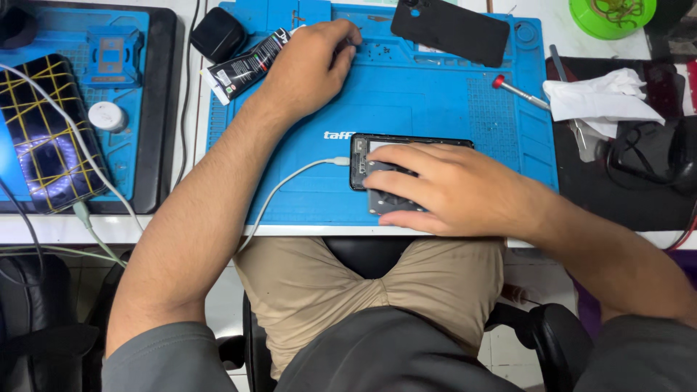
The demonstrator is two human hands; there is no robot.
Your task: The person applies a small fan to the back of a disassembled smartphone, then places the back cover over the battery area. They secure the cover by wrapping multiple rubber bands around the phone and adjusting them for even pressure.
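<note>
- Your right hand [443,190] lay flat on one opened phone [406,149], fingers spread, pressing it on the blue mat [428,94].
- Your left hand [312,65], fingers curled, reached the mat's top tray; I could not tell if it held anything.
- One tube [247,67] and one back cover [450,29] lay near.

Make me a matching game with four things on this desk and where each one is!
Things:
1. Open phone
2. Black back cover
3. Red-tipped screwdriver
4. Green bowl

Places:
A. Top right corner, off the mat
B. Under the right hand, cable plugged in
C. Top edge of the blue mat
D. Right part of the mat, beside the white tissue

Pairs: 1-B, 2-C, 3-D, 4-A
</note>
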